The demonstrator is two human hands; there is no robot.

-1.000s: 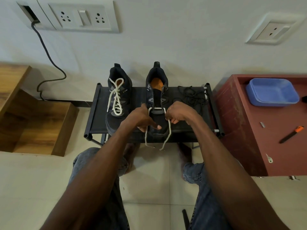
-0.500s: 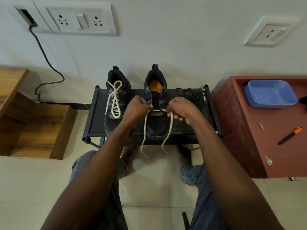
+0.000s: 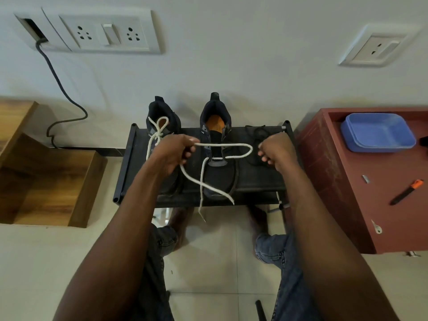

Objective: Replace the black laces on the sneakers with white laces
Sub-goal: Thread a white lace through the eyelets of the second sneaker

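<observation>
Left hand grips white lace stretched sideways; right hand curled, empty.

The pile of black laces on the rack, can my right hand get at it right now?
Probably yes: the right hand is right by the black laces, nothing lies between, and it seems to hold nothing.

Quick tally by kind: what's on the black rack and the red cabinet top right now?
Sneakers: 2, one laced white, one being laced
White laces: 2, tied, loose
Black lace pile: 1
Blue tray: 1
Orange-tipped tool: 1
Small metal bits: 2
Total: 9
</observation>
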